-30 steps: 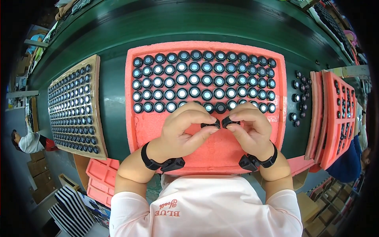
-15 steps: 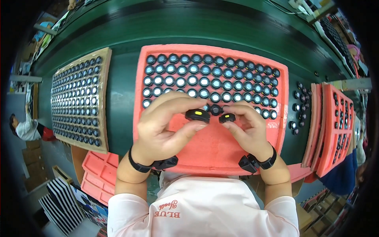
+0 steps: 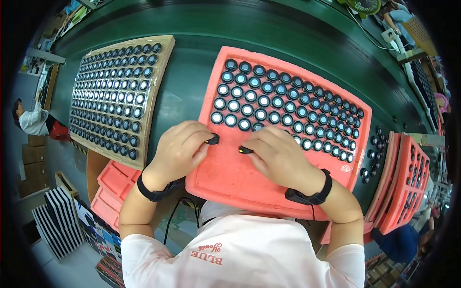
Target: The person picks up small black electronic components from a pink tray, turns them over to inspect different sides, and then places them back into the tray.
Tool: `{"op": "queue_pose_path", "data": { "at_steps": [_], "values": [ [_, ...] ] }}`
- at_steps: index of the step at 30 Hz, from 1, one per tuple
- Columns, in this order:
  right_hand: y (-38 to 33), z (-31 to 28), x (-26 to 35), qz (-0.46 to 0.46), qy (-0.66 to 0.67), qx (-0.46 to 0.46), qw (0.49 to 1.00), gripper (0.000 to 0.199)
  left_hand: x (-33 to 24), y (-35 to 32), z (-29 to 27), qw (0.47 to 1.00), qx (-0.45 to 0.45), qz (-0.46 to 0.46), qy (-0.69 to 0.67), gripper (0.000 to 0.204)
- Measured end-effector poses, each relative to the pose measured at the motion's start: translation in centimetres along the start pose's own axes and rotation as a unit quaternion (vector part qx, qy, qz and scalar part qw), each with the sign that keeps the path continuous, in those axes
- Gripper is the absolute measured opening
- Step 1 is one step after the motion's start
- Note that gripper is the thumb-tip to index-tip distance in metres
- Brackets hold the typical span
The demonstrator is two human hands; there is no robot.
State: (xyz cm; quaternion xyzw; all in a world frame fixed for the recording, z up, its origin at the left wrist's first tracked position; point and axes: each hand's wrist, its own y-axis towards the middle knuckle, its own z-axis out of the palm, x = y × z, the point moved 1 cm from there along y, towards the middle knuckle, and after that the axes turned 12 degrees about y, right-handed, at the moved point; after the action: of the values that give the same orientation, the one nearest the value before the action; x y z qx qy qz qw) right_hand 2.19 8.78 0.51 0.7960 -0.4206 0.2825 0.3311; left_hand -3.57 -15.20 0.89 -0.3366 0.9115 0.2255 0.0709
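A pink foam tray (image 3: 230, 177) lies before me, its far part filled with rows of round black pieces (image 3: 277, 102) with shiny pale tops. My left hand (image 3: 180, 150) is over the tray's left edge, fingers pinched on a small black round piece (image 3: 212, 139). To its right, above the bare near part of the tray, my right hand (image 3: 281, 156) pinches another small black round piece (image 3: 245, 150) with a yellow mark. The two held pieces are apart. My right fingers cover part of the nearest row. Both wrists carry black straps.
On the left, a tan tray (image 3: 161, 91) holds many similar round pieces. Loose black pieces (image 3: 372, 153) lie on the green table (image 3: 185, 72) right of the pink tray, beside stacked pink trays (image 3: 391, 182). A person (image 3: 32, 120) is at the far left.
The view has turned, so the trays appear tilted. Both hands have shifted left over the tray and rotated, backs now more upward. Each still pinches a black piece.
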Motion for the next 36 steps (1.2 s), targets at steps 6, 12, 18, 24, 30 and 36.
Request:
{"op": "queue_pose_path", "data": {
  "at_steps": [6, 12, 18, 24, 30, 36],
  "values": [
    [3.3, 2.6, -0.1, -0.031, -0.121, 0.058, 0.990, 0.020, 0.9, 0.5, 0.9, 0.996, 0.001, 0.071, 0.053, 0.024],
    [3.2, 3.4, -0.4, -0.015, -0.121, 0.078, 0.990, 0.016, 1.2, 0.6, 1.0, 0.994, 0.012, 0.091, 0.062, 0.016],
    [3.7, 3.6, -0.9, -0.022, -0.117, 0.015, 0.993, 0.013, 1.8, 0.8, 1.1, 0.993, 0.011, 0.102, 0.060, 0.012],
    [3.5, 3.6, -1.2, 0.003, -0.147, 0.020, 0.989, 0.023, 1.6, 1.3, 1.4, 0.991, 0.022, 0.115, 0.057, 0.012],
    [3.2, 0.5, -0.7, 0.022, -0.109, 0.000, 0.994, 0.026, 0.7, 1.5, 0.4, 0.993, 0.063, 0.086, 0.055, 0.016],
    [0.5, -9.5, -3.7, 0.077, -0.154, -0.067, 0.983, 0.026, 0.0, 2.7, 0.3, 0.989, 0.099, 0.096, 0.061, 0.020]
  ]
}}
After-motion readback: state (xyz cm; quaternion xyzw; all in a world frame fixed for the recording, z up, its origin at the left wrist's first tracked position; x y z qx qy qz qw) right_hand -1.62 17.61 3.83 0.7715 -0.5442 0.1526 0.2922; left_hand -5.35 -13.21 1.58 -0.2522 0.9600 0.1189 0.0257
